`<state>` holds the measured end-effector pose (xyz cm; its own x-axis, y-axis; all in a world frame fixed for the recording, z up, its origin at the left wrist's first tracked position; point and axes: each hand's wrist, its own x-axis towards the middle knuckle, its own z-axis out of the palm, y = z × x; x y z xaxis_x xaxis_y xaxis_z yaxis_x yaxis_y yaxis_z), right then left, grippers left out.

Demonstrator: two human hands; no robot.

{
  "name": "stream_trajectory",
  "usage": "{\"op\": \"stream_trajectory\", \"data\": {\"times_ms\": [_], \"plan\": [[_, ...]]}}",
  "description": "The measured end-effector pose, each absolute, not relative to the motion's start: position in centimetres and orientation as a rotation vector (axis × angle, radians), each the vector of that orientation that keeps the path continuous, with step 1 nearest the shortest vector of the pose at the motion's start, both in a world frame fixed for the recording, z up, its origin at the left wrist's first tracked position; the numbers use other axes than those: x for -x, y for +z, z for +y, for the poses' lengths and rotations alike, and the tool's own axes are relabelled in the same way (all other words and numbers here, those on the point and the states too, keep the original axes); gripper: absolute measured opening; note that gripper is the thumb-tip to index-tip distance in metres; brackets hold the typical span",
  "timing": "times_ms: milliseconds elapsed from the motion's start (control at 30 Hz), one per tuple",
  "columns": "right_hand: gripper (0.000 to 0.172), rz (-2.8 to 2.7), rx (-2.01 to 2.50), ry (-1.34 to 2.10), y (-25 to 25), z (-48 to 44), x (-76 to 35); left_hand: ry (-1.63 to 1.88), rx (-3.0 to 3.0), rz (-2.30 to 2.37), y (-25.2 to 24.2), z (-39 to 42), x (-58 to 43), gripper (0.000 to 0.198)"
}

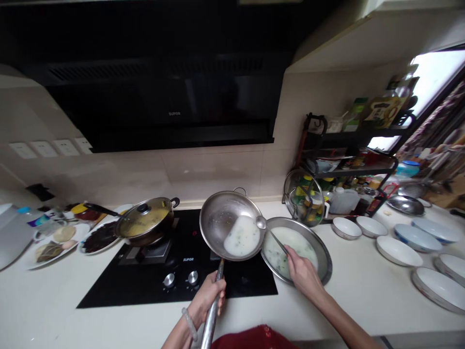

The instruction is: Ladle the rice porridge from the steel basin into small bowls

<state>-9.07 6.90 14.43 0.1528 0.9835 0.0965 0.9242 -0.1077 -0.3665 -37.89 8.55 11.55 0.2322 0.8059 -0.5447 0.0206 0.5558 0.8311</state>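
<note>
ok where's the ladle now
In the head view, the right hand holds the ladle, its scoop at the right edge of the wok, beside the basin.

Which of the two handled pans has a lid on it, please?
The covered pan with the long black handle, on the stove's left side; the open pan in the left hand has none.

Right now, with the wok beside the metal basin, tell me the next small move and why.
Probably have the left hand tilt the wok slightly further toward the metal basin, the ladle in the right hand guiding the flow. The milky soup in the wok is pooled on its basin side, and the two rims appear to meet or overlap there.
</note>
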Motion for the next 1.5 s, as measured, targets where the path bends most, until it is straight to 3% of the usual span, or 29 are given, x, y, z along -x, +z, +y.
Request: {"op": "stream_trajectory", "data": {"times_ms": [200, 400, 667, 1033, 1500], "plan": [[0.049, -1.903, 2.139, 0.308, 14.3, 8.1, 10.6, 0.649, -0.836, 1.207, 11.6, 8.5, 37.9, 0.019], [0.032, -1.138, 1.777, 0.81, 15.0, 8.7, 10.6, 0.645, -0.836, 1.215, 11.3, 8.6, 38.0, 0.019], [0.043, -0.714, 1.677, 1.172, 16.3, 8.1, 10.2, 0.629, -0.834, 1.234, 11.3, 8.6, 38.0, 0.019], [0.036, -0.527, 1.57, 1.3, 17.6, 7.3, 10.2, 0.64, -0.823, 1.223, 11.2, 8.6, 38.0, 0.019], [0.059, -0.478, 1.583, 1.116, 17.2, 3.9, 4.3, 0.648, -0.82, 1.21, 11.2, 8.7, 38.0, 0.02]]}}
